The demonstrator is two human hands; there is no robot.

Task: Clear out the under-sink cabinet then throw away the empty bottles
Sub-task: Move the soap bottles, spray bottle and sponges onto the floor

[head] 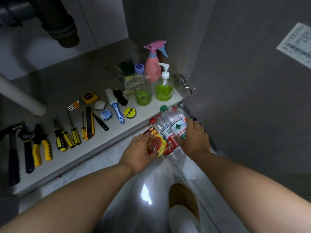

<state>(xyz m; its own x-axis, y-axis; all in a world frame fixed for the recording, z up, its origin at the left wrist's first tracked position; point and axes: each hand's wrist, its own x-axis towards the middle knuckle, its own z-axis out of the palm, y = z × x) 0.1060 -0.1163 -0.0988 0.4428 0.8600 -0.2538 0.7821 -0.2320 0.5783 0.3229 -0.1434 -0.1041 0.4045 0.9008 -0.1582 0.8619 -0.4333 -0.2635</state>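
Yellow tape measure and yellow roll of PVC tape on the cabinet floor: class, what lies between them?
In the head view, between the yellow tape measure and the PVC tape roll lie a blue-handled white brush and a small blue gadget.

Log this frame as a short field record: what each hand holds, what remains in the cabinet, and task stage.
left hand: grip on a red and yellow flat packet
right hand: grip on a clear plastic bottle with green and white label
bottles at hands: several clear plastic bottles with red and green caps, bunched on the floor by the cabinet edge
cabinet shelf: pink spray bottle, green soap pump bottle, yellow-handled tools
stage: cabinet not yet cleared
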